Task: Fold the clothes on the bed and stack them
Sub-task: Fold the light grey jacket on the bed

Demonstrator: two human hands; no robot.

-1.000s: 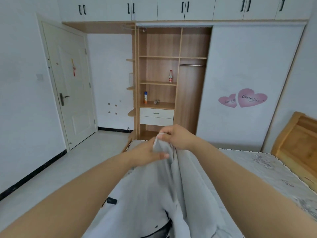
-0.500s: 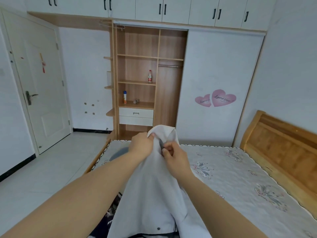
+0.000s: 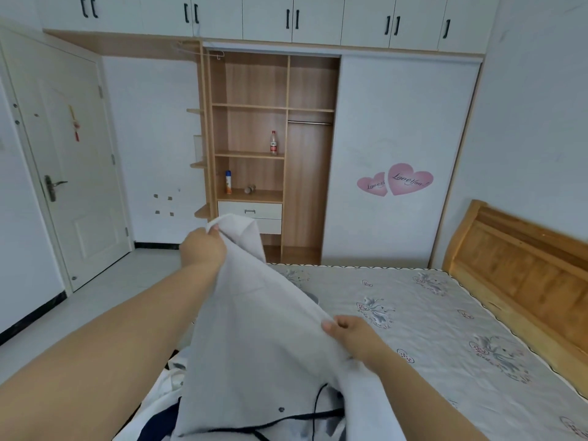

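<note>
A light grey garment [image 3: 254, 338] with dark trim and a dark button hangs in front of me above the bed [image 3: 445, 329]. My left hand [image 3: 202, 249] grips its upper corner, raised high toward the wardrobe. My right hand [image 3: 353, 335] pinches its right edge lower down, over the mattress. The cloth is stretched on a slant between the two hands. More white and dark clothing [image 3: 171, 377] lies bunched under it at the bed's near left; its shape is hidden.
The patterned mattress stretches to the right up to a wooden headboard [image 3: 521, 268]. An open wardrobe [image 3: 270, 160] with bottles stands beyond the bed's far side. A white door [image 3: 73, 173] and tiled floor [image 3: 105, 288] are at the left.
My hands, close together at the garment's top before, have parted: the left stays high, the right has slid down the edge to the right. The view has turned right.
</note>
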